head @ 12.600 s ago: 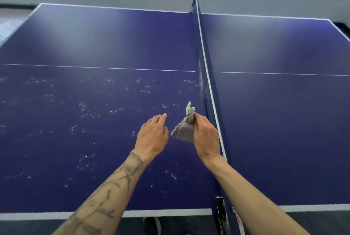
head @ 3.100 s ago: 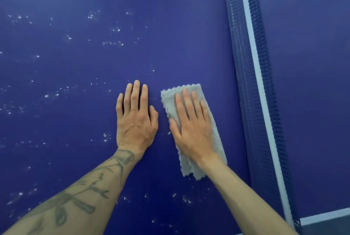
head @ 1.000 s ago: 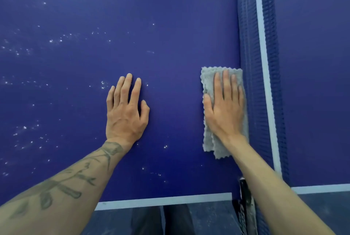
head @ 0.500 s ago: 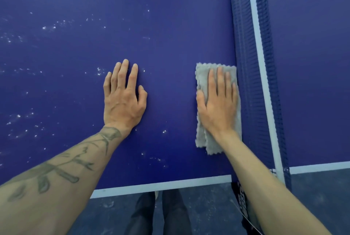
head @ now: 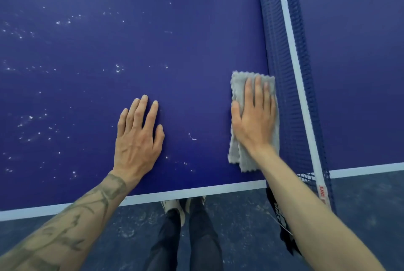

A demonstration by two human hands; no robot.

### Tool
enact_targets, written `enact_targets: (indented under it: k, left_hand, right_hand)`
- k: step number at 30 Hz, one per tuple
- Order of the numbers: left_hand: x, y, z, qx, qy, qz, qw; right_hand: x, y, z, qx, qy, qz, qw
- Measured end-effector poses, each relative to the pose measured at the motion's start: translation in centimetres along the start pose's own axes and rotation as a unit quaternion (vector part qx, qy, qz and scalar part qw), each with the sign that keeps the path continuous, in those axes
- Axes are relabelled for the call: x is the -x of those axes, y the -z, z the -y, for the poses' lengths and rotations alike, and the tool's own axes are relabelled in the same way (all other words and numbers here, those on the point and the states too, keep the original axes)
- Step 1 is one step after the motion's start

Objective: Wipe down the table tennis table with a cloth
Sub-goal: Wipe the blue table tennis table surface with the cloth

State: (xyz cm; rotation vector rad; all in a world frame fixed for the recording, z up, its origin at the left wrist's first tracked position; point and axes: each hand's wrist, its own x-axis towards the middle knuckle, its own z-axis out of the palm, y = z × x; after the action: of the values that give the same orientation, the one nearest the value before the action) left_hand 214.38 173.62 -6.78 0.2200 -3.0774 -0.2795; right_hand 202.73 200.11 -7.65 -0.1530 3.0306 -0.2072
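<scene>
The blue table tennis table [head: 196, 30] fills most of the view, its left half dotted with white specks. A folded grey cloth [head: 238, 89] lies flat on it, close beside the net and near the front edge. My right hand [head: 254, 117] presses flat on the cloth with straight fingers. My left hand [head: 137, 137] rests flat on the bare table surface to the left of the cloth, fingers straight and spread a little.
The blue net [head: 288, 74] with its white top band runs up the right side, beside the cloth. The table's white front edge line [head: 196, 192] lies just below my hands. Beneath it are dark floor [head: 360, 205] and my legs and shoes [head: 185, 227].
My right hand has drawn the cloth back along the net toward the table's front edge. My left hand stays flat on the table. More of the floor shows now.
</scene>
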Motion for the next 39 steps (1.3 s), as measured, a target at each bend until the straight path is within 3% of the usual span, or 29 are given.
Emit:
enact_targets:
  k: [3,8,12,14,16,20,23,27,29,31,37,39]
  left_hand:
    - [0.4,-0.7,0.1,-0.006,0.001,-0.003,1.000]
    - [0.5,-1.4,0.3,0.003,0.003,-0.022,1.000]
    - [0.5,-1.4,0.3,0.004,0.003,-0.030,1.000]
    - [0.5,-1.3,0.4,0.008,0.002,-0.028,1.000]
    - [0.5,-1.2,0.3,0.010,0.003,-0.026,1.000]
    - [0.5,-1.0,0.2,0.012,0.002,-0.025,1.000]
    - [0.5,-1.0,0.3,0.015,0.002,-0.022,1.000]
    - [0.5,-1.0,0.3,0.019,0.005,-0.023,1.000]
    - [0.5,-1.0,0.3,0.021,0.006,-0.026,0.999]
    - [0.5,-1.1,0.2,0.021,0.006,-0.026,0.999]
    - [0.5,-1.1,0.2,0.010,0.004,-0.033,0.999]
    - [0.4,-1.0,0.1,0.011,0.007,-0.033,0.999]
  right_hand:
    - [-1.9,-0.6,3.5,-0.013,-0.022,-0.012,1.000]
    - [5.8,-2.1,3.5,0.007,0.180,0.013,0.984]
    - [4.3,-0.9,-0.5,0.015,0.054,0.010,0.998]
    - [2.1,-0.6,0.6,0.005,-0.015,-0.006,1.000]
    - [1.1,-1.0,3.7,-0.009,-0.027,-0.015,0.999]
    - [6.4,-2.6,8.2,-0.011,0.125,-0.006,0.992]
    - [10.9,-2.5,5.3,-0.011,0.189,0.018,0.982]
    - [8.4,-1.1,0.1,0.031,0.062,0.016,0.997]
    - [5.7,-0.7,0.2,0.007,-0.020,0.005,1.000]
    - [4.4,-0.9,2.3,-0.010,-0.049,-0.007,0.999]
    - [10.9,-2.7,6.2,-0.015,0.157,0.017,0.987]
    - [11.7,-2.4,4.1,-0.006,0.158,0.024,0.987]
